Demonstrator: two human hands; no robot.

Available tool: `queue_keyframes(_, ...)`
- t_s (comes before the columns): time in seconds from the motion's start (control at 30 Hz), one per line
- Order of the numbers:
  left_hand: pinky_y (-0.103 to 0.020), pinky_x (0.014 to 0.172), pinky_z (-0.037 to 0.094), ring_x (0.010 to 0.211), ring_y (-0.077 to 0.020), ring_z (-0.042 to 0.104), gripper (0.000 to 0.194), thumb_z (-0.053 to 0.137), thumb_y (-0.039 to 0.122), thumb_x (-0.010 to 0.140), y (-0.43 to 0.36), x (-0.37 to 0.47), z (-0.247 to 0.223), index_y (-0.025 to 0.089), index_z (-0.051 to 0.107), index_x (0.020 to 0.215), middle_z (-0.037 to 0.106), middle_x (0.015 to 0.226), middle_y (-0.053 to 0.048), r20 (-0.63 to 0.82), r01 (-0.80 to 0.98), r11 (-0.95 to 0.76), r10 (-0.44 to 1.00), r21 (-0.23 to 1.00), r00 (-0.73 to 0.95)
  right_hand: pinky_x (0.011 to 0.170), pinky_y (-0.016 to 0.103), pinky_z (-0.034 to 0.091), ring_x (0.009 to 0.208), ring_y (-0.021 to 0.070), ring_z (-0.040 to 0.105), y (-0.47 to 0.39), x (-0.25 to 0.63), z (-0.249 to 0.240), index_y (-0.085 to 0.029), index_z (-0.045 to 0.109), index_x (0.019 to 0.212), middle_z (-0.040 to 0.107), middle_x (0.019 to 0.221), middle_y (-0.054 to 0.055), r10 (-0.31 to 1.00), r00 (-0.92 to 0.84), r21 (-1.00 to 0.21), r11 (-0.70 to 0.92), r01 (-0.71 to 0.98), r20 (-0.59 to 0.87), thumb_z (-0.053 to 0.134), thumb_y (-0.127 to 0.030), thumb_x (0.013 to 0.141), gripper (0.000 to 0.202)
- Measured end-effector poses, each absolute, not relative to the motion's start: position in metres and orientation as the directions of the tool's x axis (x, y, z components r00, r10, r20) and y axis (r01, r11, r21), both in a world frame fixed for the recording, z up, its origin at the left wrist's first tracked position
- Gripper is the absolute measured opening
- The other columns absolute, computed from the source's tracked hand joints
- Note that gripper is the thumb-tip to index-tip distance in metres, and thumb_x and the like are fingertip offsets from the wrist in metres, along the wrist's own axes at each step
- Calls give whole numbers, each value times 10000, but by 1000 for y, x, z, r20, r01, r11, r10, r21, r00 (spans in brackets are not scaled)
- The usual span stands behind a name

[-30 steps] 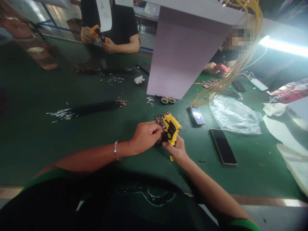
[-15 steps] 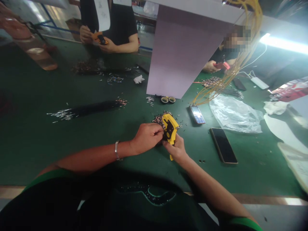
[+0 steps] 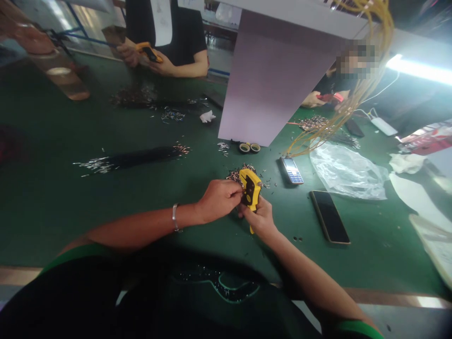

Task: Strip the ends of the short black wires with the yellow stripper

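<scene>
My right hand [image 3: 260, 217] is wrapped round the handles of a yellow and black crimping tool [image 3: 251, 188], its head tilted up and away from me. Close against the left side of the tool's head, my left hand [image 3: 221, 201] is closed in a pinch; what its fingertips hold is too small and hidden to make out. Behind the tool and partly covered by it lies a pile of thin wires with coppery ends [image 3: 234, 175]. Farther left, a bundle of black wires [image 3: 141, 157] rests on the green table [image 3: 106, 197], with silvery ends to the left and coppery ends to the right.
Beyond my hands are two small round containers [image 3: 249, 148] and loose metal bits [image 3: 223, 148]. To the right lie a keypad phone [image 3: 292, 170], a smartphone [image 3: 330, 216] and a clear plastic bag [image 3: 349, 169]. A pale panel [image 3: 271, 75] stands ahead; yellow cables [image 3: 353, 113] hang beside it. Two co-workers sit opposite.
The view has shifted slightly. My hands keep almost the same pose at the crimping tool. The co-worker at the far left has turned and raised an orange tool a little.
</scene>
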State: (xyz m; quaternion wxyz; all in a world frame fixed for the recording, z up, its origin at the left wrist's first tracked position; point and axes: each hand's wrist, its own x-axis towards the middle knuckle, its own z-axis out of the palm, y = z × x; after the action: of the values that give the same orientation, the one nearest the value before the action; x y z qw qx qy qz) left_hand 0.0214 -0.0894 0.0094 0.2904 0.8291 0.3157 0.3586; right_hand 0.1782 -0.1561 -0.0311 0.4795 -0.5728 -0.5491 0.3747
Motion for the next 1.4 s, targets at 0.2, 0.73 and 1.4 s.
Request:
queue_keyframes(0.2,-233,545,365,538,-89,482,257,535,90,794,-84,20,10,163,526,548,553,566,27,425,308,-652,714,693,556,499,268,418,495,134,506,-153,176,-36,-211,544,751,563,560,-34,988,114,-957,69,282,104,618,-263,764,91)
queue_keyframes(0.73,-228,553,401,573,-107,544,214,552,97,781,-70,19,9,167,636,597,615,593,15,381,338,-620,739,709,556,514,270,439,481,143,535,-141,174,-41,-228,528,739,577,537,-36,978,132,-923,103,371,163,599,-280,796,105)
queue_keyframes(1.4,-219,508,415,524,-101,559,144,623,160,765,-45,9,7,164,766,781,695,600,6,185,307,-351,869,884,460,371,240,410,341,116,492,-129,168,-39,-221,510,760,537,471,-78,971,235,-995,-58,85,-37,657,-333,698,194)
